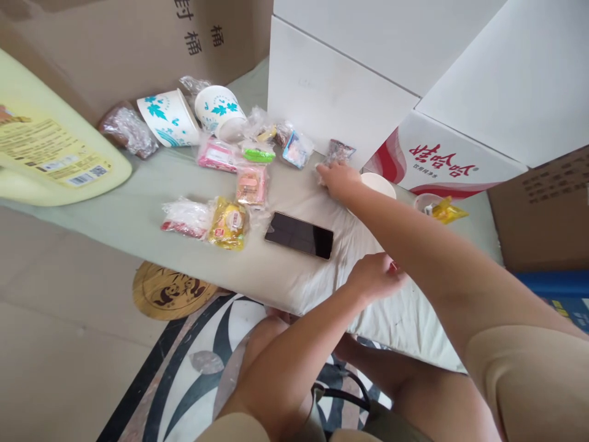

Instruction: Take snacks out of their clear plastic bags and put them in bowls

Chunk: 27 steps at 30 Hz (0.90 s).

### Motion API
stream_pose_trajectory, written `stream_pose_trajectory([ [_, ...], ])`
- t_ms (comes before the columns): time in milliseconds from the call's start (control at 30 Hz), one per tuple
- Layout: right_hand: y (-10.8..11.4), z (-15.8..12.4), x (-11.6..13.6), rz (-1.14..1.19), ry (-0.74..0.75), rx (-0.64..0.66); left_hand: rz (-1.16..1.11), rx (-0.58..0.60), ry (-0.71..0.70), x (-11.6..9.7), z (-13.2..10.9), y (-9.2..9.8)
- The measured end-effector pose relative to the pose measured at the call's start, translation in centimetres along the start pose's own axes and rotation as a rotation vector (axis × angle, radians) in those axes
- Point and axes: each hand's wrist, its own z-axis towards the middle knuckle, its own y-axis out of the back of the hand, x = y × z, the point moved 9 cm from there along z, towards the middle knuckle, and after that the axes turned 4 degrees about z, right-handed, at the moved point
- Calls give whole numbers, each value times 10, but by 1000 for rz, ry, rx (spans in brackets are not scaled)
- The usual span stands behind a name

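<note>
My right hand (338,178) reaches across to the back of the cloth-covered surface, fingers bent down and together. What lies under them is hidden, with a bit of clear wrapper showing at the fingertips. Just behind its knuckles lies a small dark, shiny snack packet (340,150). Nearer to me, my left hand (380,274) is closed, and a bit of something red (393,266) shows at its fingers. Partly behind my right forearm is a white bowl (380,184). A black phone (300,235) lies left of my left hand.
Several wrapped snacks, among them a yellow packet (229,224) and a pink one (251,185), lie left of the phone. Two leaf-patterned paper tubs (169,118) lie tipped behind them. A large yellow bottle (59,141) stands left; white boxes (340,92) wall the back.
</note>
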Motion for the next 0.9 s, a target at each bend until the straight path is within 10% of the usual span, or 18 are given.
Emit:
stream_pose_trajectory([
  [600, 16, -63, 18, 298, 180, -146, 62, 4, -75, -2, 3, -11],
  [767, 43, -162, -48, 668, 50, -570, 15, -46, -110, 1, 5, 4],
  [900, -10, -236, -126, 1045, -233, -741, -102, -138, -96, 4, 9, 13],
])
